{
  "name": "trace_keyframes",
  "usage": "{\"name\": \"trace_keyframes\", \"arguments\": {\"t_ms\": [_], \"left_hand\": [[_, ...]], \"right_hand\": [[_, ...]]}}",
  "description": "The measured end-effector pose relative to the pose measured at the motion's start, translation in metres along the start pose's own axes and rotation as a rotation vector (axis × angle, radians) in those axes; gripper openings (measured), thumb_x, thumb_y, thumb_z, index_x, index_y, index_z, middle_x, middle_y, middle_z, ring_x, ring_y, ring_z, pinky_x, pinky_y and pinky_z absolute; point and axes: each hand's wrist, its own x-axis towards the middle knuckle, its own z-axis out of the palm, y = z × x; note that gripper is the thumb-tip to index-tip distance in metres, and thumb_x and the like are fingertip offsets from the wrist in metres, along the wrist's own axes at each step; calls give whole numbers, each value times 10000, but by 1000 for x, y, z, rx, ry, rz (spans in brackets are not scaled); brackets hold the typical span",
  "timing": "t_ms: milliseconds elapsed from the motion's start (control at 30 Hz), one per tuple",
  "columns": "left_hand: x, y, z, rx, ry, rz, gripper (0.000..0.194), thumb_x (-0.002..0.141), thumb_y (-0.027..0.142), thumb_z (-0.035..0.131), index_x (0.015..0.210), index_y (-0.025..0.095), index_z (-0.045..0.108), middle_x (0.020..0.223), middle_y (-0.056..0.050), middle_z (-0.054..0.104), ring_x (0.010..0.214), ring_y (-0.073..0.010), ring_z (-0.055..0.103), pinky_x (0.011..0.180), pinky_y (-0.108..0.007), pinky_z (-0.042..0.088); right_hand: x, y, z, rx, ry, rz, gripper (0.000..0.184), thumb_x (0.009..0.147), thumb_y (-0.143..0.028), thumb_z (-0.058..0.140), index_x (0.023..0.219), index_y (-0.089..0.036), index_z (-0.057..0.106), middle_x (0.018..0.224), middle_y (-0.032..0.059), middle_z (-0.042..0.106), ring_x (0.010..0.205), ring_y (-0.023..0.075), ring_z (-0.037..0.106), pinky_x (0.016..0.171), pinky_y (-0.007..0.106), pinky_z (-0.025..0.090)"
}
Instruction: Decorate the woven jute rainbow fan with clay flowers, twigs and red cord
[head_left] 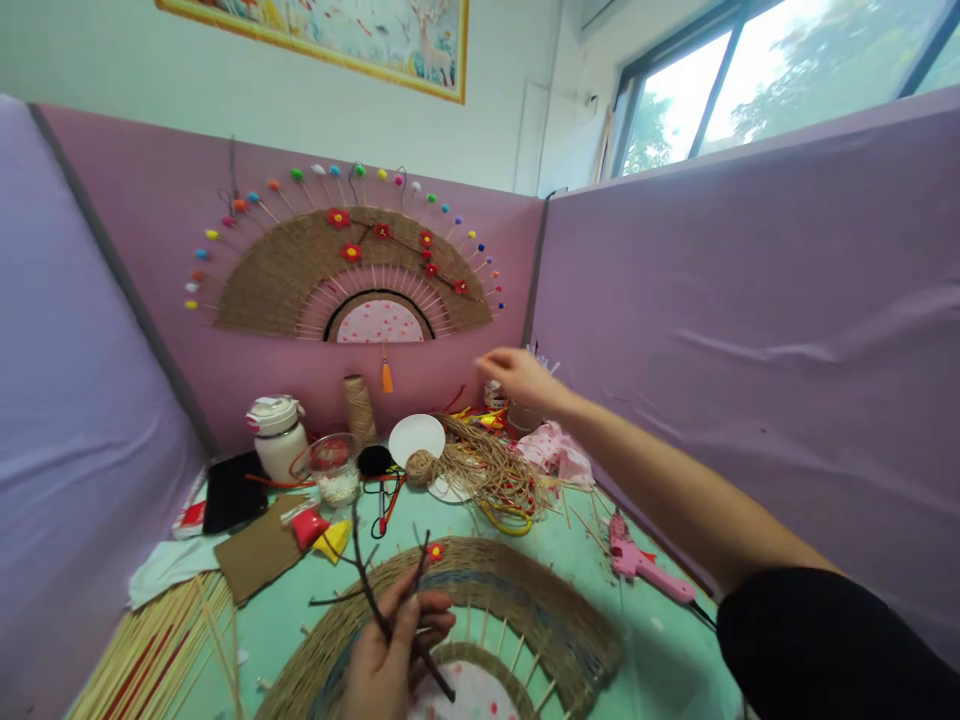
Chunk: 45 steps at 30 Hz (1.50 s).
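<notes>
The left hand (pixel 388 648) holds a dark brown, forked twig (pixel 367 578) in its closed fingers, above the near part of a brown, half-ring fan of woven fibre (pixel 480 560) lying on the green-covered bench (pixel 660 650); this fan serves as the landmark for all positions. The twig slants upward, its branches spreading before the fan's left portion and its lower end crossing the fan's pink-spotted white centre (pixel 480 690). The right hand (pixel 521 378) is stretched out beyond the fan, toward its far right, with the fingers curled closely together; they are blurred, and whether they hold anything cannot be told. A small red felt-like flower with a yellow centre (pixel 436 552) sits at the fan's far edge. To the right of the fan lies a pink glue gun (pixel 649 572); to its left, a bundle of thin pale sticks (pixel 150 660) and a flat piece of brown cardboard (pixel 262 562). Behind the fan stand a clear plastic cup of small white pieces (pixel 337 487), a tall cone of tan twine (pixel 359 412) and a loose heap of tan cord (pixel 495 468). Above and behind it, a larger decorated fan with red flowers (pixel 277 272) is mounted on the pink partition (pixel 450 365).
</notes>
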Motion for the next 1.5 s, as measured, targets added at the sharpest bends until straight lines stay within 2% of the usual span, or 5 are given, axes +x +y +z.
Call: {"name": "trace_keyframes", "arguments": {"t_ms": [200,600,1033,1267,1500], "left_hand": [[8,5,-6,-237,71,-55,633,572,463,885,1100,186,674,784,-44,743,689,-158,684,679,-242,562],[21,3,-13,-280,143,-139,587,480,394,923,992,178,732,708,-45,720,638,-183,670,620,-268,557],[21,1,-12,-273,139,-152,595,485,394,921,1005,176,730,706,-44,710,637,-172,650,629,-270,547],[18,-1,-11,-257,127,-73,586,519,436,901,1018,177,735,630,7,617,501,-62,440,481,-165,384],[8,8,-8,-317,22,-24,313,667,370,842,872,156,740,617,18,553,514,-55,404,492,-160,370]], "right_hand": [[108,85,-62,-265,148,277,336,943,-351,598,1227,-170,588,1245,97,609,1052,221,629,888,436,544],[179,153,-38,-348,238,375,341,939,-348,605,1231,-171,585,1239,94,610,1049,222,631,878,430,548],[180,122,-104,-141,746,108,291,973,-279,448,854,-120,662,907,146,688,944,242,630,842,377,455],[139,82,-137,73,954,-201,308,988,-331,426,788,-172,597,707,18,598,717,156,596,750,309,455],[53,30,-115,612,544,-282,295,968,-320,511,704,-196,559,526,-59,485,418,68,409,426,189,309]]}}
